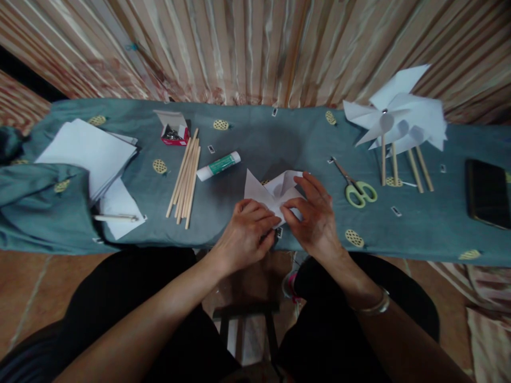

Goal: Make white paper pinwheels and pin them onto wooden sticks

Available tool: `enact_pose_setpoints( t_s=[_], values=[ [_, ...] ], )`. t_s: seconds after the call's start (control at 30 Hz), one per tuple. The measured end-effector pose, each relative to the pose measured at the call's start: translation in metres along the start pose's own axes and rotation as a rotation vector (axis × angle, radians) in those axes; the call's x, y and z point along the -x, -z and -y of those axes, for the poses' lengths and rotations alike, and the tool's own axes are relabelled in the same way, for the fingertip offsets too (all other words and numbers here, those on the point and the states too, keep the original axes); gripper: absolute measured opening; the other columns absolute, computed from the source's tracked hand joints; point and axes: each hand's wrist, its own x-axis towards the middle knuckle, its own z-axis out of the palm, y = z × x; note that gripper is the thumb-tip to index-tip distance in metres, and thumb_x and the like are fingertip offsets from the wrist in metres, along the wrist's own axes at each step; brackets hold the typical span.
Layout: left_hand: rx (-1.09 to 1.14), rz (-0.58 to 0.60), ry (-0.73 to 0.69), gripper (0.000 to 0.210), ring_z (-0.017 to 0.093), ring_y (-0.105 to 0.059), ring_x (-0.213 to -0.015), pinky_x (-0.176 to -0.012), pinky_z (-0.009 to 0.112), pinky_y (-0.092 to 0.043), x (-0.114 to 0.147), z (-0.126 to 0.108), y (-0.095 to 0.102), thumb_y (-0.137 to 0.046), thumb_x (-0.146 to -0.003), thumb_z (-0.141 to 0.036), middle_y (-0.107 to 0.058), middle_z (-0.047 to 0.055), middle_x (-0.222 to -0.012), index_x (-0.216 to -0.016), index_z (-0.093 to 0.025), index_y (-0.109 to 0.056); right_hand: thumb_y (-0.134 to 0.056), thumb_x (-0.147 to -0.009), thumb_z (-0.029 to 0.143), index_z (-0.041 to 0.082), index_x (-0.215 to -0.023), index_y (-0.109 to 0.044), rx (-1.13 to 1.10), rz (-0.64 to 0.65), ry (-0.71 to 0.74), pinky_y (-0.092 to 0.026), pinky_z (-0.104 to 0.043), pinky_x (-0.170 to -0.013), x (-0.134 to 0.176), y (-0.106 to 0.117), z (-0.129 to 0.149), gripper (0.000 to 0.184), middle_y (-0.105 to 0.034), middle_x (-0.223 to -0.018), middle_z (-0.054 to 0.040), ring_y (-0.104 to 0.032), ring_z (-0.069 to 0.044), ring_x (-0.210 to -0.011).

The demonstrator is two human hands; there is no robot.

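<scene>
A white paper pinwheel point(275, 192), with pointed corners and curled-in flaps, lies at the table's front edge between my hands. My left hand point(251, 229) is closed on its near left side, fingers bent over the paper. With thumb and index finger, my right hand point(311, 213) presses near the pinwheel's centre, its other fingers resting on the right flap. Beyond my left hand a glue stick point(219, 165) lies on its side. Green-handled scissors point(355, 186) lie to the right of my right hand.
Several wooden sticks point(184, 181) lie left of the glue, beside an open red box point(174, 133) of small metal pieces. White paper sheets point(90, 151) and a pen point(115, 217) are at far left. Finished pinwheels point(399, 114) on sticks and a dark phone point(487, 192) lie right.
</scene>
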Motion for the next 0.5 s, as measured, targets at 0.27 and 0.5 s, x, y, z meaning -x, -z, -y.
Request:
enact_pose_setpoints(
  t_s=[0.27, 0.5],
  values=[
    [0.014, -0.023, -0.01, 0.024, 0.024, -0.059, -0.098, -0.092, 0.043, -0.04, 0.0001, 0.0011, -0.0008, -0.052, -0.089, -0.019, -0.074, 0.006, -0.098, -0.105, -0.016, -0.069, -0.058, -0.088, 0.022, 0.023, -0.08, -0.065, -0.001, -0.007, 0.017, -0.042, -0.053, -0.107, 0.0011, -0.001, -0.0021, 0.011, -0.06, -0.135, -0.0085, -0.046, -0.03, -0.134],
    [0.009, 0.011, 0.002, 0.024, 0.024, -0.059, -0.098, -0.093, 0.043, -0.039, 0.0, -0.0004, 0.0007, -0.052, -0.088, -0.019, -0.073, 0.006, -0.098, -0.105, -0.018, -0.069, -0.06, -0.088, 0.02, 0.021, -0.079, -0.064, 0.013, -0.072, 0.099, -0.045, -0.05, -0.104, 0.0027, -0.006, -0.0067, 0.01, -0.061, -0.13, -0.01, -0.048, -0.028, -0.133]
  ],
)
